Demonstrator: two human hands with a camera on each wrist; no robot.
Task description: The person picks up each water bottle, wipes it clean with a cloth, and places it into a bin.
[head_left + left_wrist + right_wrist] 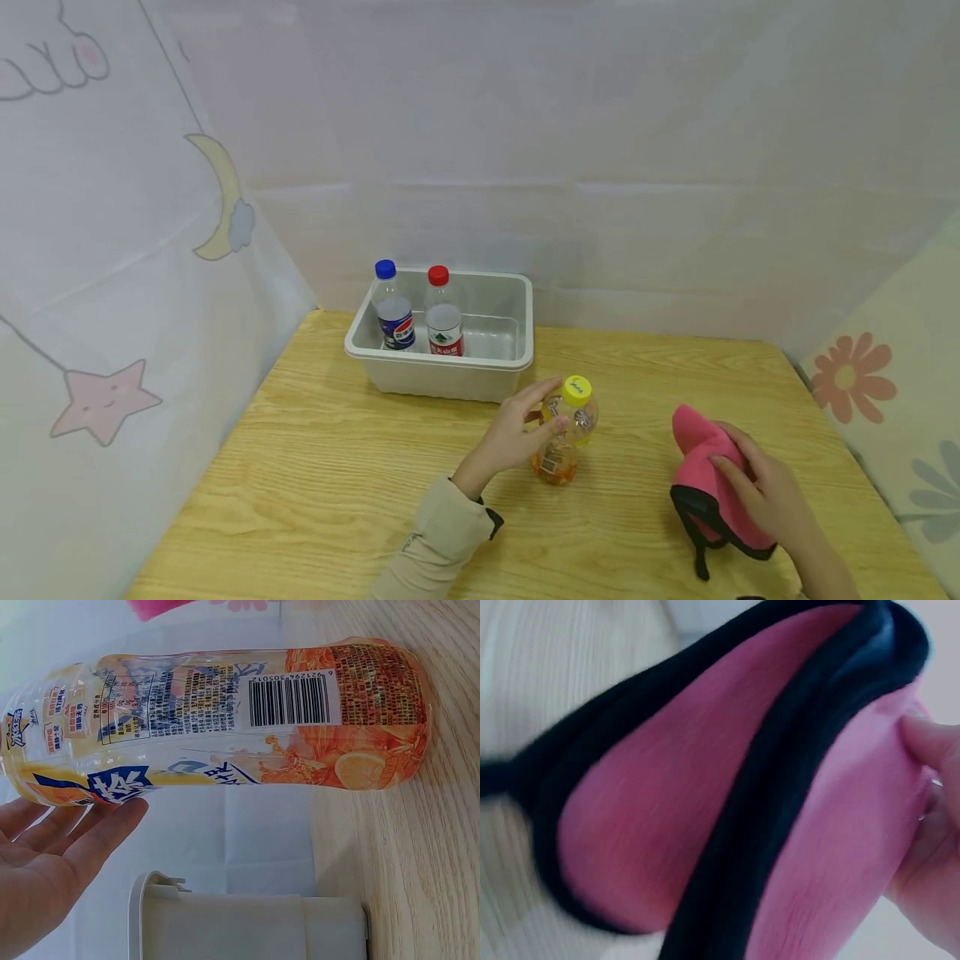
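A clear plastic drink bottle (555, 462) with a yellow cap and an orange-fruit label stands upright on the wooden table. My left hand (517, 429) is at its upper left side, thumb and forefinger spread about it. In the left wrist view, the fingers (97, 840) lie fairly straight along the bottle's label (292, 701); the thumb is out of sight there. On the right, my right hand (768, 492) grips a soft pink fabric pouch (705, 462) with black edging and a short black strap. The right wrist view shows the pouch (817, 847) folded open, with the thumb pressing its outside.
A light grey plastic bin (442, 379) stands at the back left of the table (300, 467). Inside are a blue-capped bottle (395, 321) and a red-capped bottle (444, 321), both upright. White printed cloth (450, 125) hangs behind and at the sides.
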